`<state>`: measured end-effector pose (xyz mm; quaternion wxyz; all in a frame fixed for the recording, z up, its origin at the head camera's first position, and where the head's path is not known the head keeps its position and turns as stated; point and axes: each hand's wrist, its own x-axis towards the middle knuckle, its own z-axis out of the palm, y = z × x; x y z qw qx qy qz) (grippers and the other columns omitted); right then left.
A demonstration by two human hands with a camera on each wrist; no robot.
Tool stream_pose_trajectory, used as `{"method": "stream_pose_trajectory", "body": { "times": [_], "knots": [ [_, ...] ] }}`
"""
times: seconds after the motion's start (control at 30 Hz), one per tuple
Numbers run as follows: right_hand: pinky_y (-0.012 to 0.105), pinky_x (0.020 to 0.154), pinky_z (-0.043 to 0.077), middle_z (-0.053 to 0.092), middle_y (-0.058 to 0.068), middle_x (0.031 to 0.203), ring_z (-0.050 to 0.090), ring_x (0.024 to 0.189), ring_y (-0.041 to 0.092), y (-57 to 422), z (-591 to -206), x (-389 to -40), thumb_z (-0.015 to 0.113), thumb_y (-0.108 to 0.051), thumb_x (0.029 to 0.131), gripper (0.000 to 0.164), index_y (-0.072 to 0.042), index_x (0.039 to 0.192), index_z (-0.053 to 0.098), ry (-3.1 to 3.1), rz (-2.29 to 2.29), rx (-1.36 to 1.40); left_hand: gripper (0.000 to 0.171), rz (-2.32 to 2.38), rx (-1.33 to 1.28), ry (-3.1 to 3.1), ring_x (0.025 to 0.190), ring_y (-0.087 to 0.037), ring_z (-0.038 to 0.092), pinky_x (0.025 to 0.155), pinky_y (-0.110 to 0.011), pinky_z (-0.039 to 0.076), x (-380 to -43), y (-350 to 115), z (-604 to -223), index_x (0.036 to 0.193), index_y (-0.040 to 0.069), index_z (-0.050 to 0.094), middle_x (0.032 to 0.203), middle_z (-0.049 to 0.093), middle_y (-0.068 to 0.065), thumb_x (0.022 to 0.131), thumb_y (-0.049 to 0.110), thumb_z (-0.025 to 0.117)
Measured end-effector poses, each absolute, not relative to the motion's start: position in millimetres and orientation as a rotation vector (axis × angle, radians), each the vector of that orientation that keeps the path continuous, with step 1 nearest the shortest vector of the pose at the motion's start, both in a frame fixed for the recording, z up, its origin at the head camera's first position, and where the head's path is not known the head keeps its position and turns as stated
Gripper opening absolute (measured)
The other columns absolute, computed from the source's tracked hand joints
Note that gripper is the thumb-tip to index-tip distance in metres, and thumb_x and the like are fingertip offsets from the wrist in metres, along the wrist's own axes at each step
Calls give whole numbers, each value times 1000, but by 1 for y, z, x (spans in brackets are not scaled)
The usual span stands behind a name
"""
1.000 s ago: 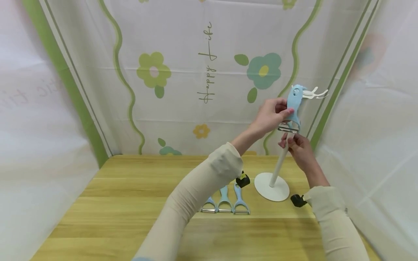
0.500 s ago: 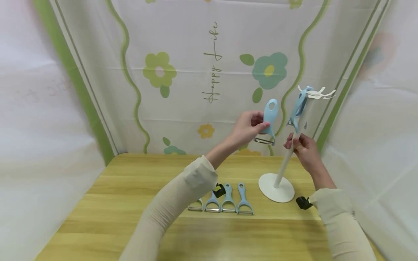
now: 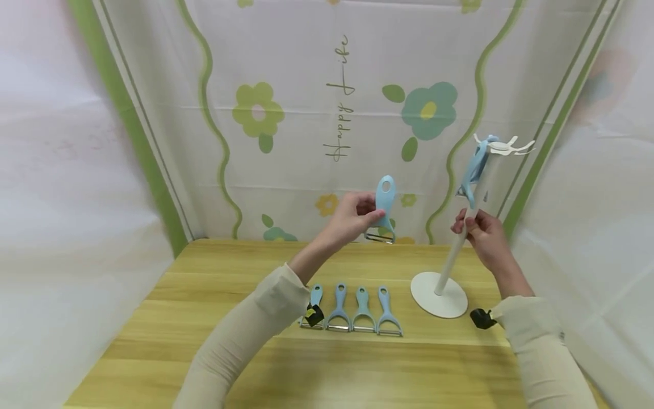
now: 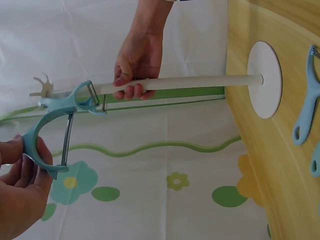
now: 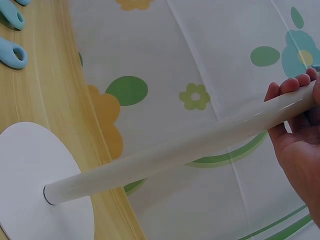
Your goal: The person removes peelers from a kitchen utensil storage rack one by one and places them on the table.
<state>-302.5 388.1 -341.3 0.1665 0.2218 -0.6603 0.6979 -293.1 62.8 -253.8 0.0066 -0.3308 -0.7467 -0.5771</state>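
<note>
My left hand point(image 3: 352, 218) pinches a light blue Y-shaped peeler point(image 3: 385, 199) by its handle, raised above the table with the hole end up and the blade down. To the right, my right hand point(image 3: 487, 241) grips the pole of a white hanging stand point(image 3: 451, 264). Curved white hooks point(image 3: 511, 147) spread from the stand's top. From a hook on the left side hangs at least one blue peeler point(image 3: 472, 173), handle up; whether a second hangs behind it I cannot tell. In the left wrist view the held peeler point(image 4: 36, 140) appears apart from the pole.
Several blue and green-blue peelers point(image 3: 361, 301) lie in a row on the wooden table point(image 3: 214, 295), blades toward me; the leftmost is partly behind the black wrist mount point(image 3: 314, 314). The round white base point(image 3: 426, 295) stands right of them. A flowered curtain point(image 3: 306, 113) closes the back.
My left hand has drawn left and down, away from the stand's top, with the peeler still in its fingers. The right hand keeps its grip on the pole. The view has turned slightly.
</note>
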Motion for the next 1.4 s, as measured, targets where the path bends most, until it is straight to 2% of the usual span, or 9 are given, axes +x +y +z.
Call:
{"method": "stream_pose_trajectory", "body": {
  "times": [0.23,0.47,0.77,1.13,1.27,1.4],
  "knots": [
    [21,77,53,59,8,77,61,75,15,391,-342,-300,43,-8,97,25,16,99,45,-1855,1997,647,18,-1793,-956,-2408,80,-15,64,73,-24,53,-283,45,-264,103,-5,62,97,68,-18,89,6,61],
    [22,78,54,57,9,78,60,74,16,394,-343,-300,42,-8,97,23,15,98,46,-1822,2019,657,14,-1819,-920,-2392,78,-15,64,70,-25,53,-293,33,-291,99,-1,65,92,69,-12,88,8,64],
    [21,77,54,58,10,76,60,74,16,392,-341,-299,42,-7,97,23,15,99,46,-1819,2020,663,12,-1810,-847,-2403,73,-13,62,67,-24,53,-294,16,-313,96,-1,66,87,68,-11,87,8,64],
    [20,76,53,58,9,78,60,74,16,389,-341,-299,42,-8,97,23,15,99,46,-1832,2005,656,15,-1807,-690,-2482,71,-13,61,66,-28,53,-294,-8,-341,96,-4,65,89,68,-17,87,9,65],
    [20,77,53,59,8,78,60,74,16,387,-341,-299,43,-8,97,22,13,99,47,-1838,2005,642,14,-1796,-683,-2508,73,-15,62,71,-34,55,-284,-17,-341,96,-7,64,90,67,-20,87,4,63],
    [20,77,53,59,8,78,61,74,15,385,-342,-300,44,-9,97,23,13,99,48,-1838,2013,641,14,-1781,-667,-2522,73,-17,62,70,-32,55,-271,-27,-340,96,-9,63,89,67,-21,87,1,62]
  ]
}}
